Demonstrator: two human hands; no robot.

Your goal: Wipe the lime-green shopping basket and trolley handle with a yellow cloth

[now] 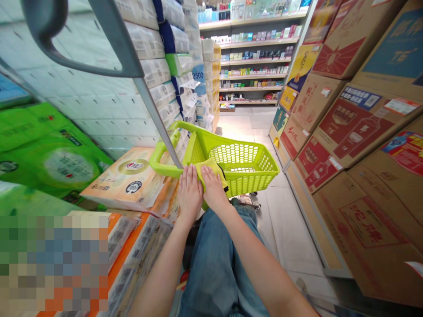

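Between stacked paper packs and tall cartons, the head view shows me a lime-green basket (246,180) with a yellow cloth (215,164) draped on its near rim, towards the handled end. Fingers of the right hand (214,187) lie outstretched on the cloth, not curled around anything I can see. The left hand (190,189) is just beside, its fingers straight and close together over the rim, near the foot of a grey pull rod (157,112). Whether its fingertips touch the cloth, I cannot tell.

I judge the cloth light, soft and limp; I would pinch a free fold or press it flat under the fingers. The basket looks like stiff, fairly light moulded plastic, perhaps slick; I would take its thick rim or the bar at the handled end rather than the thin lattice.

As for print, I read "100%" on the peach-coloured tissue pack (115,174), "2500" on a blue-and-white pack (197,81) and "T6" on the blue-panelled carton (393,66). A lower carton (370,224) bears large red Chinese characters; the smaller lettering is too fine for me.
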